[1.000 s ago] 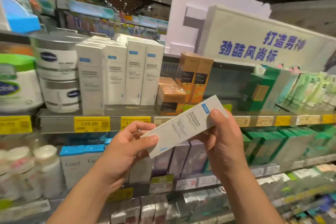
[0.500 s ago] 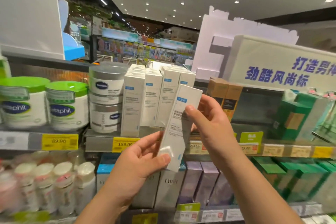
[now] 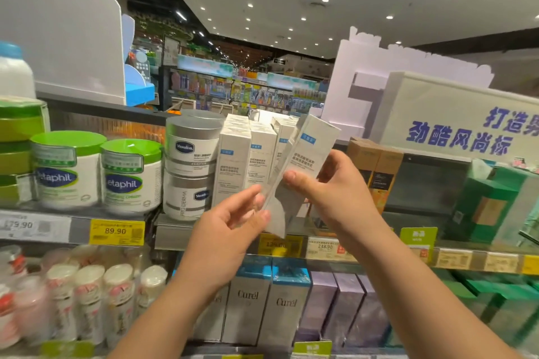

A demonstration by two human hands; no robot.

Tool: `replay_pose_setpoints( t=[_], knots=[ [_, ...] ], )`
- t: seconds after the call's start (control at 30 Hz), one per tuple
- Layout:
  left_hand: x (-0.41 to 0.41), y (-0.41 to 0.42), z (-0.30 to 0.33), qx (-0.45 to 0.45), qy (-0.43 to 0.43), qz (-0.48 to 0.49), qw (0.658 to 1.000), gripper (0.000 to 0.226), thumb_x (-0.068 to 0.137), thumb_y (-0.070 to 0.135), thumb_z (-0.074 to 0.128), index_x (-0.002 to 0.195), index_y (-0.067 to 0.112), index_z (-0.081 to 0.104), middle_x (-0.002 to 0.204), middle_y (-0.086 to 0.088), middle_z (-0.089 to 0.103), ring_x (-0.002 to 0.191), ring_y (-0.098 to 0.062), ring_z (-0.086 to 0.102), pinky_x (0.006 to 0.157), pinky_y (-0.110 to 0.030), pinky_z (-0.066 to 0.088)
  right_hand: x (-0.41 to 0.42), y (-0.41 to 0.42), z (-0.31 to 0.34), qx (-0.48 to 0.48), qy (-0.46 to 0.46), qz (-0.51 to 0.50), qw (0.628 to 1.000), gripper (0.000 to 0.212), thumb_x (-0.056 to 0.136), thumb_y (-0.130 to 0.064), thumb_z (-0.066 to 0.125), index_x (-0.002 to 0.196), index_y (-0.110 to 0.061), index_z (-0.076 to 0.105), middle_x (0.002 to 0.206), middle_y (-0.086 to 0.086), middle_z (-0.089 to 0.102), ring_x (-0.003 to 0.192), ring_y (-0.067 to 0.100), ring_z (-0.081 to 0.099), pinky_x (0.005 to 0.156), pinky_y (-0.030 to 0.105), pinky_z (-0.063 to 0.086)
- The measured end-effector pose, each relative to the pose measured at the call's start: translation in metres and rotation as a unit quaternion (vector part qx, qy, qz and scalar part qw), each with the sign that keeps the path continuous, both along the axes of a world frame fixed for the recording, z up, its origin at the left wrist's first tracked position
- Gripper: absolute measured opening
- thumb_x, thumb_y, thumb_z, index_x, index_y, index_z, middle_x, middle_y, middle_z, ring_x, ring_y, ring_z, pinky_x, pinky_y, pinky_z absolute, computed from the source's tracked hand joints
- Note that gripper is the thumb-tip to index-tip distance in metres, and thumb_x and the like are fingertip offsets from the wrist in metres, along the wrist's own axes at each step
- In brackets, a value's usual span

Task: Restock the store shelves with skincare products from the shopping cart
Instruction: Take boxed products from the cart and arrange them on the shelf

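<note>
Head view: the right hand (image 3: pixel 335 186) holds a tall white box (image 3: pixel 303 160) tilted in front of the shelf (image 3: pixel 175 230), thumb and fingers clamped on its middle. The left hand (image 3: pixel 230 230) touches the box's lower end, fingers relaxed and slightly apart. The box sits just before a row of matching white boxes (image 3: pixel 248 160), beside stacked Vaseline jars (image 3: pixel 189 166).
</note>
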State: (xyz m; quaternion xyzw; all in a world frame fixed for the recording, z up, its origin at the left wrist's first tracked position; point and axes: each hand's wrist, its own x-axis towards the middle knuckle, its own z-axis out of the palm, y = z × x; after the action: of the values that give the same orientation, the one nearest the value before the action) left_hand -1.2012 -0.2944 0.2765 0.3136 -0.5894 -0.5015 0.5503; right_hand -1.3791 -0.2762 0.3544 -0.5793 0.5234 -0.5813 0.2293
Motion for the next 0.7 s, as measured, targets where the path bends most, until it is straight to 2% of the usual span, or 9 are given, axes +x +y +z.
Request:
replay_pose_setpoints(
  t=[0.07, 0.17, 0.23, 0.4, 0.47, 0.53, 0.6, 0.63, 0.7],
  knots=[
    [0.006, -0.006, 0.001, -0.011, 0.012, 0.048, 0.999, 0.037, 0.091, 0.026, 0.074, 0.125, 0.039, 0.069, 0.118, 0.020, 0.073, 0.114, -0.001, 0.067, 0.103, -0.034, 0.054, 0.004, -0.007, -0.001, -0.027, 0.018, -0.025, 0.999, 0.056, 0.079, -0.025, 0.088, 0.125, -0.025, 0.057, 0.111, -0.009, 0.072, 0.101, 0.007, 0.070, 0.084, 0.031, 0.061],
    [0.012, -0.011, -0.001, -0.019, 0.033, 0.085, 0.996, 0.029, 0.095, 0.024, 0.070, 0.121, 0.039, 0.070, 0.117, 0.018, 0.072, 0.115, -0.008, 0.067, 0.104, -0.044, 0.053, 0.012, -0.017, -0.004, -0.046, 0.038, -0.032, 0.998, 0.057, 0.079, -0.021, 0.088, 0.126, -0.029, 0.056, 0.110, -0.013, 0.071, 0.095, -0.001, 0.067, 0.077, 0.021, 0.057],
    [0.014, -0.011, -0.003, -0.028, 0.032, 0.103, 0.994, 0.028, 0.097, 0.024, 0.068, 0.118, 0.042, 0.070, 0.116, 0.019, 0.072, 0.114, -0.007, 0.067, 0.103, -0.044, 0.053, 0.017, -0.024, -0.009, -0.042, 0.048, -0.031, 0.997, 0.059, 0.078, -0.021, 0.089, 0.127, -0.029, 0.057, 0.108, -0.013, 0.071, 0.095, 0.001, 0.067, 0.077, 0.023, 0.057],
    [0.019, -0.008, -0.005, -0.030, 0.053, 0.124, 0.990, 0.029, 0.097, 0.022, 0.068, 0.116, 0.044, 0.072, 0.115, 0.019, 0.072, 0.113, -0.006, 0.067, 0.103, -0.044, 0.053, 0.021, -0.038, -0.023, -0.028, 0.052, -0.021, 0.998, 0.058, 0.079, -0.022, 0.088, 0.128, -0.029, 0.058, 0.109, -0.012, 0.070, 0.091, -0.005, 0.066, 0.064, 0.012, 0.054],
    [0.021, -0.007, -0.004, -0.031, 0.078, 0.127, 0.988, 0.026, 0.095, 0.024, 0.070, 0.115, 0.040, 0.073, 0.115, 0.016, 0.073, 0.115, -0.007, 0.066, 0.104, -0.044, 0.052, 0.022, -0.043, -0.027, -0.017, 0.057, -0.025, 0.998, 0.060, 0.079, -0.025, 0.088, 0.130, -0.032, 0.057, 0.113, -0.012, 0.070, 0.093, -0.002, 0.066, 0.068, 0.018, 0.057],
    [0.023, -0.007, -0.002, -0.037, 0.090, 0.135, 0.986, 0.029, 0.090, 0.029, 0.069, 0.117, 0.038, 0.072, 0.116, 0.015, 0.073, 0.117, -0.006, 0.065, 0.105, -0.042, 0.052, 0.023, -0.048, -0.031, -0.008, 0.071, -0.040, 0.997, 0.061, 0.077, -0.032, 0.089, 0.129, -0.037, 0.057, 0.115, -0.013, 0.069, 0.096, 0.003, 0.066, 0.079, 0.034, 0.061],
    [0.024, -0.009, -0.003, -0.038, 0.094, 0.139, 0.985, 0.031, 0.095, 0.019, 0.069, 0.119, 0.039, 0.070, 0.119, 0.016, 0.072, 0.119, -0.005, 0.064, 0.105, -0.041, 0.051, 0.025, -0.052, -0.035, -0.003, 0.082, -0.051, 0.995, 0.061, 0.074, -0.039, 0.089, 0.126, -0.040, 0.058, 0.115, -0.015, 0.068, 0.098, 0.006, 0.067, 0.084, 0.044, 0.061],
    [0.025, -0.010, -0.003, -0.037, 0.091, 0.137, 0.986, 0.035, 0.098, 0.015, 0.066, 0.120, 0.042, 0.069, 0.120, 0.017, 0.072, 0.120, -0.004, 0.063, 0.104, -0.040, 0.051, 0.026, -0.054, -0.037, -0.002, 0.082, -0.051, 0.995, 0.060, 0.075, -0.038, 0.089, 0.126, -0.039, 0.058, 0.116, -0.015, 0.068, 0.099, 0.007, 0.067, 0.084, 0.044, 0.061],
    [0.025, -0.011, -0.003, -0.037, 0.089, 0.129, 0.987, 0.039, 0.099, 0.012, 0.063, 0.120, 0.044, 0.067, 0.119, 0.020, 0.071, 0.119, -0.002, 0.063, 0.101, -0.034, 0.051, 0.027, -0.056, -0.041, 0.000, 0.078, -0.045, 0.996, 0.059, 0.078, -0.033, 0.088, 0.129, -0.036, 0.058, 0.120, -0.010, 0.067, 0.101, 0.007, 0.065, 0.082, 0.035, 0.062]
  ],
)
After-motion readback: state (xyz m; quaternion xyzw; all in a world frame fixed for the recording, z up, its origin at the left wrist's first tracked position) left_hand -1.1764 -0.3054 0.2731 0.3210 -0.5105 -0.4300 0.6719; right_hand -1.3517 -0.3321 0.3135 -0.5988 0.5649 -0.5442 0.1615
